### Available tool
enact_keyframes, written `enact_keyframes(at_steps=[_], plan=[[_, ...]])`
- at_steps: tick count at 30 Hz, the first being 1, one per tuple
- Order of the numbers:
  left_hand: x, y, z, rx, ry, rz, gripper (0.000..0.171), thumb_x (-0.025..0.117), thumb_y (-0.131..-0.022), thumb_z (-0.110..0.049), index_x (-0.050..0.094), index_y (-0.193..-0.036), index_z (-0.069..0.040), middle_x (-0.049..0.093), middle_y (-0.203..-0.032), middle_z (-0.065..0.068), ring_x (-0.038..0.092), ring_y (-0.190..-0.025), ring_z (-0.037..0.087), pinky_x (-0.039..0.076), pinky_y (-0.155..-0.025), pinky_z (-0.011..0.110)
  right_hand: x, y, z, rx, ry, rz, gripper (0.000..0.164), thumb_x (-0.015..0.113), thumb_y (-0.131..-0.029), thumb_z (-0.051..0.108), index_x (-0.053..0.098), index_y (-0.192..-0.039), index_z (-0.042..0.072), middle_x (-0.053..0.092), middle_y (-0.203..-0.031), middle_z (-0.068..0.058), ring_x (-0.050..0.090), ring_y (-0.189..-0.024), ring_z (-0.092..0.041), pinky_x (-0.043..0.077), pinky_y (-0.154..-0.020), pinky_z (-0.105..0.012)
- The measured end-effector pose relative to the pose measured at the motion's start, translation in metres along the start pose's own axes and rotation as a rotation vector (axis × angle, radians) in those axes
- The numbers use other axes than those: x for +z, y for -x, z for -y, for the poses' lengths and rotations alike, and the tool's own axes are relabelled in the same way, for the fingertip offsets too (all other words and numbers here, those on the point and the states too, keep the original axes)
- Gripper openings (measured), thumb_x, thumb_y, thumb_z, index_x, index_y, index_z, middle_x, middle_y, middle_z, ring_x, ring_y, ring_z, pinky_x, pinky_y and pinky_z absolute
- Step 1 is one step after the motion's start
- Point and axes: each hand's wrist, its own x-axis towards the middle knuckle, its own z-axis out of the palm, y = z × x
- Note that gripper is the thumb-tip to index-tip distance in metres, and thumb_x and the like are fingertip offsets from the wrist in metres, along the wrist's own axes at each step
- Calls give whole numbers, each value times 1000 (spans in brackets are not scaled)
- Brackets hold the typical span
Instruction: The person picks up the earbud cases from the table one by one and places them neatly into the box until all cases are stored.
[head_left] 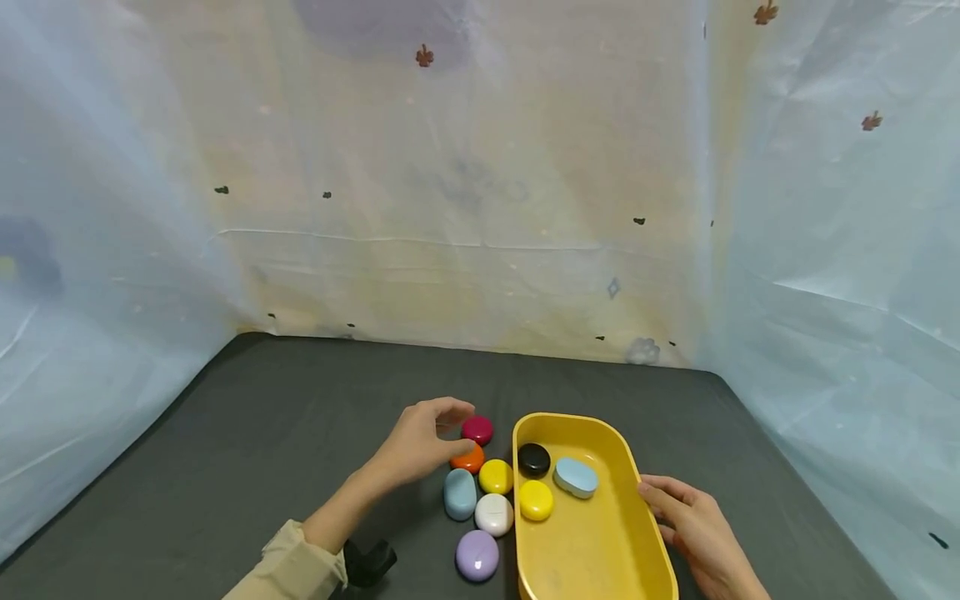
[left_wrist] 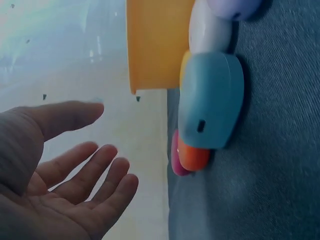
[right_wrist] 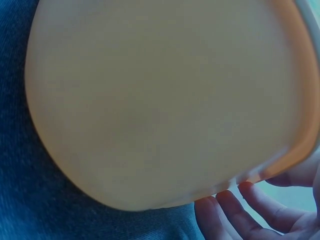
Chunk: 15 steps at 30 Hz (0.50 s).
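Note:
My left hand (head_left: pixel 422 442) hovers by the crimson (head_left: pixel 477 430) and orange (head_left: pixel 468 459) rounded pieces, thumb and fingers apart with nothing between them. In the left wrist view the light blue piece (left_wrist: pixel 212 100) has a small dark slot. Beside the tray's left wall lie a yellow piece (head_left: pixel 496 477), a white one (head_left: pixel 493 515) and a purple one (head_left: pixel 477 556). My right hand (head_left: pixel 693 525) grips the yellow tray (head_left: pixel 592 558) at its right edge, thumb at the rim, fingers against the outside. The tray holds black (head_left: pixel 533 460), yellow (head_left: pixel 536 501) and light blue (head_left: pixel 576 477) pieces.
Dark grey cloth (head_left: pixel 300 417) covers the table. Pale patterned sheeting (head_left: pixel 480 167) encloses the back and both sides. A black object (head_left: pixel 369 564), partly covered by the left sleeve, shows near the left wrist.

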Motion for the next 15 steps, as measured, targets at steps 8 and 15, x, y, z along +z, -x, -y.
enact_keyframes(at_steps=[8,15], plan=[[-4,-1,12,-40,-17,92,50,80,-83,-22,63,-124,0,64,-119,13,60,-110,34,49,-94,46,0,1,-1,-5,3,0,45,63,-98,26,57,-129,-7,66,-109,-12,64,-94,-29,56,-79,-44],[-1,-1,19,-45,-20,93,49,80,-83,-20,63,-124,1,64,-119,15,60,-110,35,49,-93,47,1,0,-1,-8,-1,0,45,63,-98,26,57,-128,-7,66,-107,-12,64,-93,-29,56,-79,-43]])
